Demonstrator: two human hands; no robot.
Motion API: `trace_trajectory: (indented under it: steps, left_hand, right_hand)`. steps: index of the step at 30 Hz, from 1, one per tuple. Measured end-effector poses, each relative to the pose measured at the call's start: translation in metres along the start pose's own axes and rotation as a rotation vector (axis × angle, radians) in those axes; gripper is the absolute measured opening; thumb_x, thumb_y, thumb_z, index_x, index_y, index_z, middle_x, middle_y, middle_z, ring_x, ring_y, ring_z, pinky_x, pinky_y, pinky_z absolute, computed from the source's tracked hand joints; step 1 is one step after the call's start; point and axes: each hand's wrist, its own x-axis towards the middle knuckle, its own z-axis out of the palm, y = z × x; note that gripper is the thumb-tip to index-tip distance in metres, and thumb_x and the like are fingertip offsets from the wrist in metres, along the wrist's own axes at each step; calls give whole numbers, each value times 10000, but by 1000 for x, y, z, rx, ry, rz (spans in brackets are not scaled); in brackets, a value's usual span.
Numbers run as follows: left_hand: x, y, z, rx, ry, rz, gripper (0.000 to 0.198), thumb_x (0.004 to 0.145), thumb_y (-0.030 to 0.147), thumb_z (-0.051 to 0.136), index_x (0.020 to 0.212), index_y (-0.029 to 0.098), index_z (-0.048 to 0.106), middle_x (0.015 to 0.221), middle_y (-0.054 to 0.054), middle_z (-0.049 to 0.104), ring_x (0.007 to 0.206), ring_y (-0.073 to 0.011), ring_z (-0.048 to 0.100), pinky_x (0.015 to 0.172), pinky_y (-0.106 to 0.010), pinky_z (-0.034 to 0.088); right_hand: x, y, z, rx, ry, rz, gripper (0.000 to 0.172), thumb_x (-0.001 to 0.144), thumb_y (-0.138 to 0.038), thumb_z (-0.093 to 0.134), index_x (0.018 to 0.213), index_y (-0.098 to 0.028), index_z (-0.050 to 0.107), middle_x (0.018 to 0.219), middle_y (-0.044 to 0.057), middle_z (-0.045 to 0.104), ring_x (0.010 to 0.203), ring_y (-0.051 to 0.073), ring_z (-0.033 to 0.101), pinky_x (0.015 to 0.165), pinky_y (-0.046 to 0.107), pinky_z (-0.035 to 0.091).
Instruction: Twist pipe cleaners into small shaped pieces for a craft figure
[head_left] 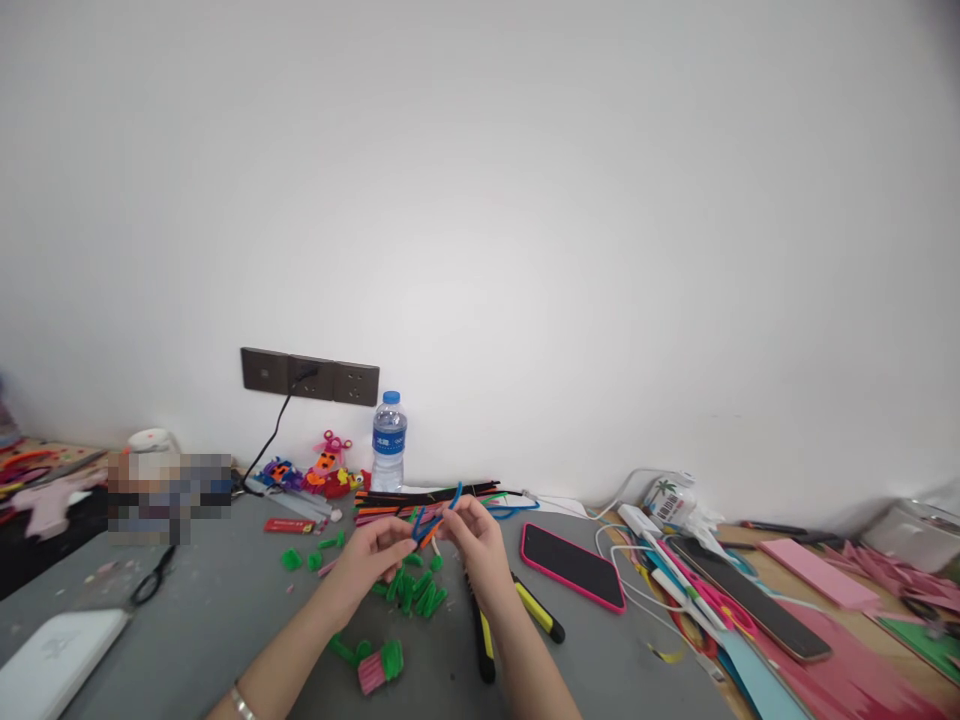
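Between my two hands is a blue pipe cleaner [418,524], bent, with its ends sticking up. My left hand [379,552] pinches it at one side, thumb against fingers. Close beside, my right hand [472,535] grips the other part near the fingertips. Below them lie several green pipe cleaner pieces [409,590] on the grey table. Nearer to me sits a small pink and green pipe cleaner piece [380,668]. Yellow-and-black pliers [538,608] lie partly hidden under my right forearm.
Loose pipe cleaners [442,497] lie behind my hands, with a water bottle [389,440] by the wall. A pink-edged phone [573,567] rests to the right, near white cables and a dark phone [750,600]. Small colourful figures [330,465] stand back left. A white box [64,660] is front left.
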Motion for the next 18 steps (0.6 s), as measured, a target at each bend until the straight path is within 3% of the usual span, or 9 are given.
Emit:
trace_trajectory:
  steps: [3, 5, 10, 18]
  left_hand:
    - [3, -1, -2, 69, 63, 128, 375, 675, 422, 726, 941, 168, 648, 745, -16, 622, 652, -151, 570, 524, -218, 429]
    - [4, -3, -4, 146, 98, 208, 338, 688, 377, 718, 953, 179, 650, 814, -36, 649, 736, -181, 599, 592, -241, 467]
    - [7, -13, -10, 324, 198, 317, 250, 737, 344, 668, 931, 187, 665, 747, -15, 643, 626, -160, 563, 548, -236, 445]
    - [12, -23, -17, 284, 265, 415, 155, 759, 327, 661, 823, 189, 693, 786, -31, 669, 712, -187, 616, 600, -249, 477]
  right_hand:
    - [-1, -1, 0, 80, 24, 33, 306, 685, -421, 764, 727, -191, 566, 750, 3, 643, 591, 130, 606, 649, 277, 492]
    - [-2, -1, 2, 100, 19, 49, 299, 693, -421, 760, 744, -190, 576, 778, 10, 653, 613, 140, 628, 672, 285, 498]
    - [-6, 2, 9, 91, -43, 75, 272, 721, -412, 740, 784, -184, 606, 790, 23, 666, 676, 175, 663, 691, 296, 499]
    - [-4, 7, 6, 31, -64, 54, 253, 750, -410, 715, 814, -186, 615, 732, 5, 639, 697, 170, 641, 613, 253, 465]
